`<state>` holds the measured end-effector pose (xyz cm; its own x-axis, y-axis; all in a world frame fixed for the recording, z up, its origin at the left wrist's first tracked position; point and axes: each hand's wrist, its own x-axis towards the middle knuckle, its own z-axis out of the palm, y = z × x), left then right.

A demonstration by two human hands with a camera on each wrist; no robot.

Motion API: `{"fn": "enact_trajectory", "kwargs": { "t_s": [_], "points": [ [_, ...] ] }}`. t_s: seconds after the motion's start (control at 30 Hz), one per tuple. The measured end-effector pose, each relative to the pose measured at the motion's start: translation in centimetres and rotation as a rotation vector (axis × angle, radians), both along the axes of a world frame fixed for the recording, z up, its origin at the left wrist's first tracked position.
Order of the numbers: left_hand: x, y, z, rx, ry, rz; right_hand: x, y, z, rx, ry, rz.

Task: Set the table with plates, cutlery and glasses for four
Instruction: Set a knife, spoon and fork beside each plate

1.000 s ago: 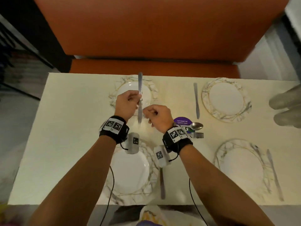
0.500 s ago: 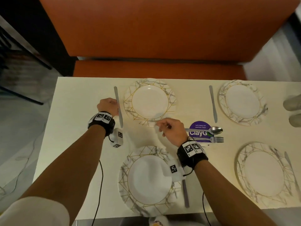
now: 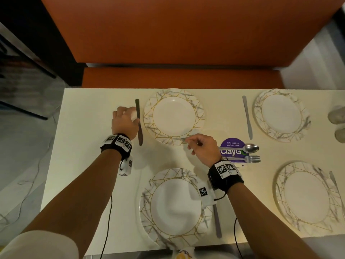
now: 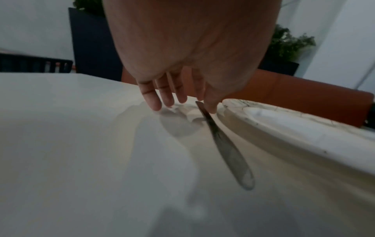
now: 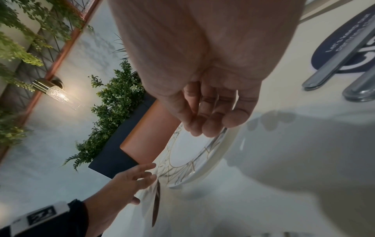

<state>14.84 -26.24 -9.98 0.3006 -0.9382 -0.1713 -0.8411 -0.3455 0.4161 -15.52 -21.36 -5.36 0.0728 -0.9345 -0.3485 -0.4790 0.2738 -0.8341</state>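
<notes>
A dark table knife (image 3: 140, 135) lies flat on the white table (image 3: 89, 146), just left of the far-left marble-patterned plate (image 3: 148, 118). My left hand (image 3: 125, 118) hovers over its handle end. In the left wrist view the fingers (image 4: 154, 102) point straight down at the table, and the knife (image 4: 225, 144) lies between forefinger and thumb, beside the plate (image 4: 304, 133). My right hand (image 3: 197, 144) hangs at that plate's near rim, its fingers (image 5: 211, 123) loosely curled and holding nothing. A spoon (image 3: 250, 148) and a fork (image 3: 252, 159) lie on a purple sticker.
Three more plates are set: near left (image 3: 145, 208), far right (image 3: 306, 116), near right (image 3: 280, 195). Each has a knife beside it (image 3: 217, 223) (image 3: 247, 116) (image 3: 335, 184). Two glasses (image 3: 337, 116) stand at the right edge. An orange bench (image 3: 177, 77) runs behind the table.
A second ago both hands held the knife above the far-left plate. My left hand carried it left and laid it beside the plate; my right hand let go and stayed near the rim.
</notes>
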Motion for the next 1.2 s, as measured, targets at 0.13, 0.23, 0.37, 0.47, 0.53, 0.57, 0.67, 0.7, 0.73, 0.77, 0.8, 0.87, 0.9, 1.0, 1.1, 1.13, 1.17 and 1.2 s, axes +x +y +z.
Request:
{"fn": "enact_trajectory", "kwargs": {
  "t_s": [0.13,0.23,0.37,0.47,0.53,0.57,0.67,0.7,0.73,0.77,0.8,0.87,0.9,1.0,1.1,1.13,1.17,1.2],
  "points": [
    [0.5,1.0,-1.1,0.014,-0.186,-0.112,0.0,0.0,-0.1,0.0,-0.018,-0.004],
    [0.3,0.8,-0.8,0.039,-0.191,-0.108,-0.1,0.1,-0.1,0.002,-0.011,-0.011],
    [0.1,0.3,-0.5,0.063,-0.198,-0.089,-0.3,0.1,-0.1,-0.01,-0.01,-0.022],
    [0.2,-0.1,-0.4,0.075,-0.208,-0.09,-0.7,0.1,-0.5,-0.023,0.003,-0.012],
    [0.3,-0.2,-0.3,0.088,-0.212,-0.091,-0.9,0.1,-0.7,-0.027,0.002,-0.004],
    [0.3,-0.3,-0.2,0.094,-0.212,-0.091,-1.0,0.1,-0.8,-0.032,0.004,-0.004],
    [0.3,-0.5,0.1,0.108,-0.206,-0.093,-1.0,0.1,-0.8,-0.046,0.009,-0.012],
    [0.3,-0.5,0.1,0.112,-0.202,-0.095,-1.0,0.0,-0.8,-0.046,0.011,-0.013],
    [0.4,-0.5,0.2,0.115,-0.194,-0.098,-1.1,0.0,-0.8,-0.046,0.01,-0.017],
    [0.4,-0.4,0.3,0.112,-0.182,-0.099,-1.1,0.0,-0.7,-0.043,0.005,-0.019],
    [0.4,-0.4,0.4,0.098,-0.168,-0.099,-1.2,0.0,-0.6,-0.041,-0.002,-0.023],
    [0.1,-0.2,0.7,0.025,-0.137,-0.106,-1.5,0.0,-0.3,-0.035,-0.013,-0.036],
    [-0.3,-0.1,0.8,-0.029,-0.123,-0.109,-1.8,0.0,-0.2,-0.031,-0.017,-0.045],
    [-2.7,0.0,1.8,-0.166,-0.043,-0.091,-2.9,-0.2,0.3,-0.014,-0.015,-0.078],
    [-6.4,0.2,3.0,-0.253,0.029,-0.104,-4.9,-0.4,1.0,0.002,0.004,-0.124],
    [-7.9,0.3,3.3,-0.274,0.044,-0.124,-5.7,-0.4,1.1,0.02,0.003,-0.153],
    [-9.5,0.4,3.7,-0.293,0.062,-0.153,-6.6,-0.3,1.1,0.037,-0.005,-0.185],
    [-11.1,0.5,3.9,-0.31,0.08,-0.182,-7.7,-0.3,1.1,0.037,-0.005,-0.209]
  ]
}}
